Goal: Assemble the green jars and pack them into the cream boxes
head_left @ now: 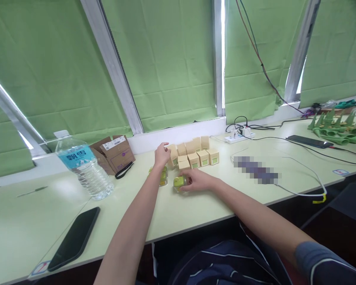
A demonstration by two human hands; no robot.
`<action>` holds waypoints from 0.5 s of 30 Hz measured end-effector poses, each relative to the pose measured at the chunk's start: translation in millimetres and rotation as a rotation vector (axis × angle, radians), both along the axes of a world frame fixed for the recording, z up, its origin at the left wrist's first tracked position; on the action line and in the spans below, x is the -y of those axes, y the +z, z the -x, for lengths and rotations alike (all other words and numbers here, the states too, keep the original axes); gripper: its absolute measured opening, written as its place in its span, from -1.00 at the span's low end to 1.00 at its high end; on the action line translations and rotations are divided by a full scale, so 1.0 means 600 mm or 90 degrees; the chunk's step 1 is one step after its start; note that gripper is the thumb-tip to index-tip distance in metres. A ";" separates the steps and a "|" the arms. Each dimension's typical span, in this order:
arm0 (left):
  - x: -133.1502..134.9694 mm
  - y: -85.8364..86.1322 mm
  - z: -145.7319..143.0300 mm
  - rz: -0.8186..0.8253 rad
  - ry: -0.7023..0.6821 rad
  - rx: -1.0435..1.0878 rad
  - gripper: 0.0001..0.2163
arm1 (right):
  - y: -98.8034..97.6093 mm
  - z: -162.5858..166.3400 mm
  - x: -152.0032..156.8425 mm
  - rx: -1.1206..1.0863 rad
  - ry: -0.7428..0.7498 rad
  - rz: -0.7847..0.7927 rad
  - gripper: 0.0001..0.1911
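My right hand (197, 180) has its fingers closed round a small clear glass jar (179, 184) with a green top, low on the table. Farther forward, my left hand (162, 155) is beside the leftmost small tan cardboard box (173, 153), its thumb and forefinger bent and slightly apart. Whether the fingertips touch that box I cannot tell. Several more green-topped jars (163, 177) stand close together, partly hidden behind my left forearm. More small tan boxes with green label patches (204, 158) stand in two rows just beyond my right hand.
At left are a large water bottle (86, 168), an opened brown carton (114, 154), a black phone (75, 237) and a pen (32, 191). To the right lie a power strip (239, 135), cables, a blurred-out item (256, 170), another phone (308, 141) and green cone-shaped pieces (335, 128).
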State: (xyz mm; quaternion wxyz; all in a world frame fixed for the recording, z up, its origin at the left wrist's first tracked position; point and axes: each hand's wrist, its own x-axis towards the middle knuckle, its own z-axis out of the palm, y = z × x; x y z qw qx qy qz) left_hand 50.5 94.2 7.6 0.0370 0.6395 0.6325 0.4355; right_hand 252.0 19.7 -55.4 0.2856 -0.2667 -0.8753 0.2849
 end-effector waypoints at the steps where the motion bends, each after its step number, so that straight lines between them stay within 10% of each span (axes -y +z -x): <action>1: 0.009 0.008 0.002 -0.020 -0.007 0.013 -0.67 | 0.003 -0.001 0.001 -0.014 -0.007 -0.005 -0.52; 9: 0.089 0.038 0.020 -0.185 -0.135 0.196 -0.57 | 0.004 -0.016 -0.018 -0.250 -0.120 -0.033 -0.61; 15: 0.130 0.009 0.033 -0.079 -0.356 0.303 -0.45 | -0.009 -0.025 -0.047 -0.364 -0.283 -0.035 -0.67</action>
